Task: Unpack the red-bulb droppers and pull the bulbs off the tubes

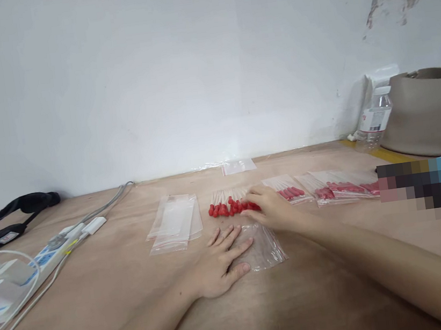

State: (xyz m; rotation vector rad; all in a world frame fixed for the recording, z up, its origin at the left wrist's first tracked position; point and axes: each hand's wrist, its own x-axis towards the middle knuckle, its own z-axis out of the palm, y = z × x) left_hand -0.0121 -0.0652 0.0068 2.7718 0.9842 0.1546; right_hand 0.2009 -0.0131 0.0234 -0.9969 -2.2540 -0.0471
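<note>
Droppers: loose row of red-bulbed clear pipettes [228,207] lying at table centre, bulbs toward viewer, thin stems pointing at the wall.
Right hand: right hand [270,208] resting palm-down on the row's right end, fingers loosely curled over the bulbs; actual grip impossible to tell.
Left hand: left hand [219,265] lying flat, fingers spread, holding nothing, pressing down the left edge of the empty bag.
Empty bag: clear zip bag [261,246] lying flat just in front of the droppers, partly under both hands.
Bag stack: pile of empty clear bags [175,222] sitting left of the droppers, apart from them.
Filled bags: overlapping packed bags [329,187] showing red bulbs inside, fanning out to the right.
Far bag: one more clear bag [239,166] lying by the wall.
Table: bare plywood top [304,305].
Left clutter: white power strip [49,255] with cables, black strap [11,217] behind.
Right clutter: water bottle [375,120], label too small for reading; grey bag [428,110] beside it.
Writing: nothing legible showing.
</note>
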